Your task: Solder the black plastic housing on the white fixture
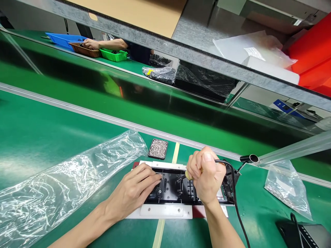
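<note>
Casing (169,187), black, long and open-topped, lies in front of the person within a white block (168,210) on the green table (124,234). Left hand (133,187) rests over the casing's left end, fingers bent and tips close together near a small metal fitting (160,191); whether they pinch a piece cannot be told. Right hand (207,175) is closed in a fist around a corded tool (188,175), whose yellowish collar shows below the fist and whose dark tip points left into the casing. Its black cord (234,186) loops over the right wrist side and runs down to the table's near edge. Just beyond the block sits a small tray (158,148) full of tiny metal pieces. A clear plastic sleeve (77,182) stretches across the left, and a clear bag (288,189) lies at the right near a metal tube holder (249,158). Across the divider, a co-worker's hand (91,44) reaches into a brown bin (85,50).
</note>
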A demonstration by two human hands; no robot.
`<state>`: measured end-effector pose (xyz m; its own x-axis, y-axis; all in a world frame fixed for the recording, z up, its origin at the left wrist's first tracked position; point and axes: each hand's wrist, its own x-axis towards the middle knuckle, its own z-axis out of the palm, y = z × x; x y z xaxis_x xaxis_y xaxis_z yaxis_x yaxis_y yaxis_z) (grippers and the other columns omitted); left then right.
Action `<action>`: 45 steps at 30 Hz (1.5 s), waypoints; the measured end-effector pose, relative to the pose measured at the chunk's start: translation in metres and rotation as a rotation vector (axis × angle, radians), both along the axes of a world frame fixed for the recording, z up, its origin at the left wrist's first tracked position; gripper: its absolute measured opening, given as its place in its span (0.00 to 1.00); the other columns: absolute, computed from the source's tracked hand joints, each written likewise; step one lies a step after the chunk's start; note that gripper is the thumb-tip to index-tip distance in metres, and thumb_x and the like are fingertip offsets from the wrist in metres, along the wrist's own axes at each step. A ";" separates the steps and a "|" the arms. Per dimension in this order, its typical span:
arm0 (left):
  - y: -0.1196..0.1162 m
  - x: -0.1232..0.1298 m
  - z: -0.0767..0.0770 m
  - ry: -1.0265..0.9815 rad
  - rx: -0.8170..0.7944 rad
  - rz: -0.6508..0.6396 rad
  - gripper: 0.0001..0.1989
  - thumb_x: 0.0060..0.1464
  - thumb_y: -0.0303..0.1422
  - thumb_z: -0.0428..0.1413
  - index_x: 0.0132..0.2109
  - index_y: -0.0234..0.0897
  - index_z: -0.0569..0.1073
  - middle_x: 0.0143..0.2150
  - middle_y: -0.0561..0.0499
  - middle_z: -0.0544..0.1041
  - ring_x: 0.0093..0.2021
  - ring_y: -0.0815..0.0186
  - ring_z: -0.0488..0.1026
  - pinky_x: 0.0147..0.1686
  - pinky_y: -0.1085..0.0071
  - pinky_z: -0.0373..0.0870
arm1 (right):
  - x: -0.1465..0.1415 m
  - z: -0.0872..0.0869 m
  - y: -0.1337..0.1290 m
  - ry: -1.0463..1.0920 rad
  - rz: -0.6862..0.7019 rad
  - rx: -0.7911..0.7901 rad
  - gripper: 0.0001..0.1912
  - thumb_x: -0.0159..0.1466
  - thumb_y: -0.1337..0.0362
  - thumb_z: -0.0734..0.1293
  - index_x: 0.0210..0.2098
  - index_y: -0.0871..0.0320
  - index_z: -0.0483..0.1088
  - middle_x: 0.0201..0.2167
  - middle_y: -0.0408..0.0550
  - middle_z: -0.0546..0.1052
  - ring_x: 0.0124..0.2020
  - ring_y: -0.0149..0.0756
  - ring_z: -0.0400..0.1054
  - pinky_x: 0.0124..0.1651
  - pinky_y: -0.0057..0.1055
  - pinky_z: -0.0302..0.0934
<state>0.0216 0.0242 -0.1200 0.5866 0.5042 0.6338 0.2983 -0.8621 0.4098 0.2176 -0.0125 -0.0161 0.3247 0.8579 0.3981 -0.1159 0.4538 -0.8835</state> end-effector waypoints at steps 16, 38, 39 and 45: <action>0.000 0.000 -0.001 0.012 -0.010 -0.001 0.20 0.57 0.20 0.60 0.55 0.38 0.74 0.42 0.53 0.75 0.47 0.75 0.65 0.50 0.73 0.65 | -0.001 0.002 0.002 0.025 0.030 0.020 0.23 0.73 0.56 0.62 0.24 0.59 0.54 0.16 0.37 0.52 0.16 0.22 0.46 0.17 0.19 0.45; -0.001 0.000 0.000 0.008 -0.006 0.004 0.20 0.57 0.20 0.61 0.55 0.37 0.74 0.43 0.53 0.75 0.48 0.75 0.66 0.50 0.73 0.66 | -0.001 0.003 0.001 0.033 0.039 0.048 0.23 0.74 0.59 0.62 0.24 0.60 0.53 0.16 0.38 0.52 0.17 0.21 0.48 0.17 0.18 0.46; -0.001 0.000 0.000 0.010 -0.007 0.005 0.20 0.57 0.20 0.61 0.55 0.37 0.74 0.43 0.53 0.75 0.48 0.75 0.66 0.50 0.73 0.66 | -0.001 0.003 0.001 0.032 0.038 0.051 0.23 0.74 0.59 0.62 0.24 0.60 0.53 0.16 0.38 0.52 0.17 0.21 0.47 0.17 0.18 0.45; 0.000 0.000 0.002 0.013 0.001 0.000 0.19 0.57 0.20 0.60 0.55 0.37 0.74 0.43 0.53 0.75 0.48 0.75 0.66 0.50 0.73 0.66 | 0.000 0.001 0.001 0.021 0.036 0.046 0.23 0.74 0.58 0.62 0.25 0.60 0.53 0.16 0.38 0.53 0.17 0.21 0.48 0.17 0.18 0.46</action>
